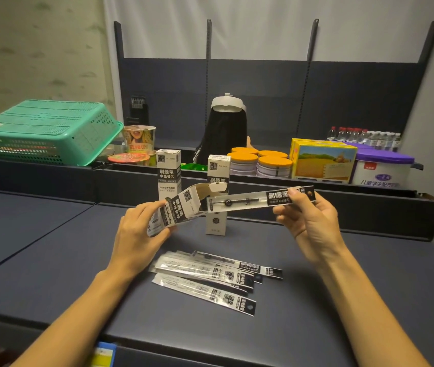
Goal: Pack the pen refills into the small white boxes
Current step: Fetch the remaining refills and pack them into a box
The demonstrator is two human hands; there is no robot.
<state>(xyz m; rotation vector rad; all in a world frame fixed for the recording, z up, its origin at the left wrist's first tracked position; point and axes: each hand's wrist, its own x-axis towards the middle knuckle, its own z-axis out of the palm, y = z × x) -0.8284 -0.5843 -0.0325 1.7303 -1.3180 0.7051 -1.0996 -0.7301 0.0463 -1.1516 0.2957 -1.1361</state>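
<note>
Left hand point(136, 229) is wrapped round a small white box point(176, 207) w/ black label, held tilted above the table point(369, 287), top flap open. Right hand point(308, 221) pinches the black end of a refill pack point(258, 201), a long clear sleeve w/ black printed header, its other end right at the box mouth. More refill packs point(210, 274) lie in a loose pile on the table under the hands. Two more white boxes point(167, 170) stand upright behind, lids shut.
</note>
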